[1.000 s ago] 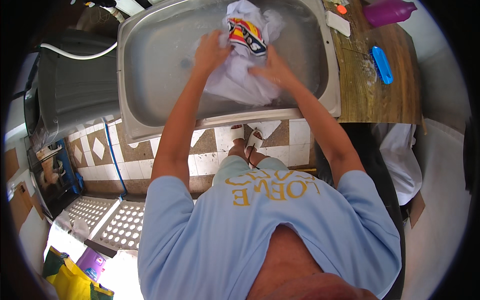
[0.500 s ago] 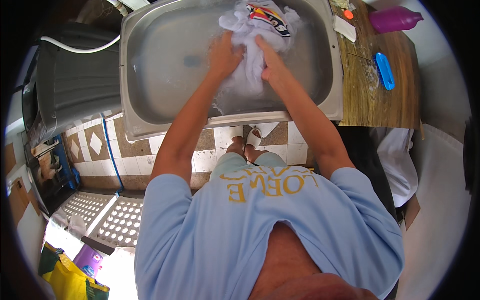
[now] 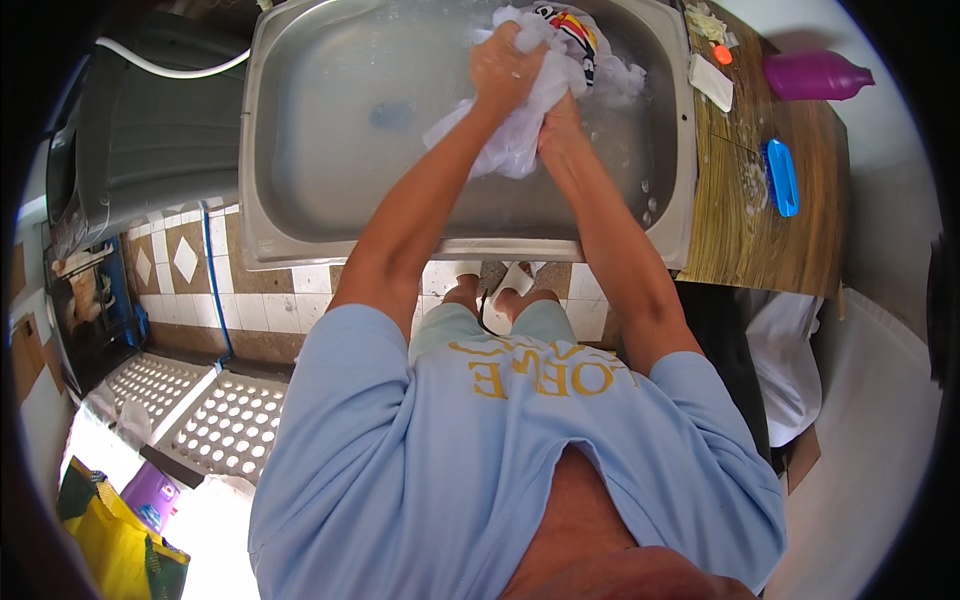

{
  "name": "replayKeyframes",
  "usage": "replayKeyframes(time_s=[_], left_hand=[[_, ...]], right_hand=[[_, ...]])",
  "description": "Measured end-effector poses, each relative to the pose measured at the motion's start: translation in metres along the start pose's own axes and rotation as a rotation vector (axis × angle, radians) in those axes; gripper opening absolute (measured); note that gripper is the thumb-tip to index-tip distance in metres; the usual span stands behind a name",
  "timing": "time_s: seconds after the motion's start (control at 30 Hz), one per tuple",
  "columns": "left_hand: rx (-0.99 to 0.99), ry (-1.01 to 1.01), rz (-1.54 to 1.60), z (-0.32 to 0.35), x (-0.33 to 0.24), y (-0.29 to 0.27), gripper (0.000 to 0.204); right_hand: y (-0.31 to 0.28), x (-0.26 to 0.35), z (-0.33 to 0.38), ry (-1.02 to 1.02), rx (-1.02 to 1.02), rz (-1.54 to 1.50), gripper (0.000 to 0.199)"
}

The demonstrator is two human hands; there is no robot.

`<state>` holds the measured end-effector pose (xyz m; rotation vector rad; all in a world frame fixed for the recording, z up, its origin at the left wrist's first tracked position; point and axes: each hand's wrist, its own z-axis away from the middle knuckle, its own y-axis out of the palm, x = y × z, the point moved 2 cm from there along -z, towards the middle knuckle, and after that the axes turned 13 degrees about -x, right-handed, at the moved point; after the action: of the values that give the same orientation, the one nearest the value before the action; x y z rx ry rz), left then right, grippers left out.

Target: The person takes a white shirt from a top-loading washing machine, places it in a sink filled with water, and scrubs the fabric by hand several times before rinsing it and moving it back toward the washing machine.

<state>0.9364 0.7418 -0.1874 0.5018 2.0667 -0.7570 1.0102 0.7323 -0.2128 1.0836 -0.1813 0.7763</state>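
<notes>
A wet white garment (image 3: 510, 148) with a colourful printed patch is bunched up over the cloudy water at the right half of the metal sink (image 3: 470, 248). My left hand (image 3: 505, 70) is closed around its upper folds, with foam on the fingers. Just below and to the right, my right hand (image 3: 561, 122) grips the same cloth from the side, its fingertips partly hidden by the fabric. One end of the garment hangs toward the lower left, while the printed part lies beyond my hands.
Right of the sink, a wooden counter (image 3: 735, 240) carries a blue brush (image 3: 782, 178), a white bar-shaped item (image 3: 711, 83), an orange cap (image 3: 722, 54) and a purple bottle (image 3: 815, 76). A dark grey bin-like container (image 3: 165, 140) stands at left, with a white hose (image 3: 170, 72).
Both hands have closed on the garment and gathered it up, shifting to the right. My left hand has moved up and over the cloth. The view has shifted slightly.
</notes>
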Motion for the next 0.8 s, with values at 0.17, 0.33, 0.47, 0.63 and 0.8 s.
replayKeyframes(time_s=[0.17,0.33,0.47,0.63,0.8], left_hand=[[0.009,0.105,0.247,0.034,-0.016,0.018,0.033],[0.226,-0.124,-0.184,-0.021,0.029,-0.017,0.071],[0.358,0.047,-0.447,0.026,0.035,-0.053,0.096],[0.333,-0.19,-0.072,0.033,0.052,-0.062,0.052],[-0.065,-0.593,0.559,0.034,0.021,-0.027,0.024]], right_hand=[[-0.019,0.016,-0.018,0.025,-0.011,-0.025,0.041],[-0.011,0.031,-0.013,0.045,-0.178,-0.058,0.043],[-0.027,0.055,-0.023,0.045,-0.208,-0.057,0.046],[-0.037,0.034,-0.046,0.044,-0.269,0.314,0.037],[-0.032,0.009,-0.045,0.238,-0.124,0.161,0.036]])
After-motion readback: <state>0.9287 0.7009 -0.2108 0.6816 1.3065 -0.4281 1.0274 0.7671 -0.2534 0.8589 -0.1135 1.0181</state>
